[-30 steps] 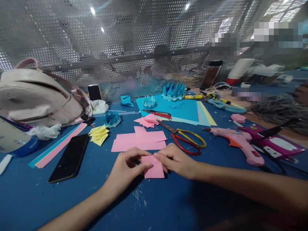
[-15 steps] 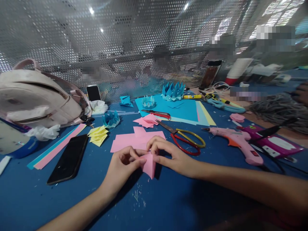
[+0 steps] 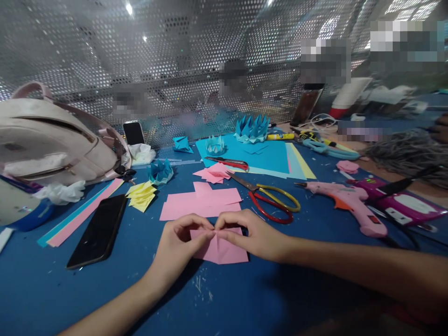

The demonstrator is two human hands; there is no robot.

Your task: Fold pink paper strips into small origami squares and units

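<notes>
At lower centre of the frame, the left hand and right hand pinch the pink paper flat on the table. Best to align edges first, then press the crease firmly.

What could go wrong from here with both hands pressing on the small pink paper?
1. The left hand and right hand pinch the pink paper at one spot near its top edge; it might crease crooked or tear.
2. The scissors lie open just beyond the right hand, so a reach forward could catch the blades.
</notes>
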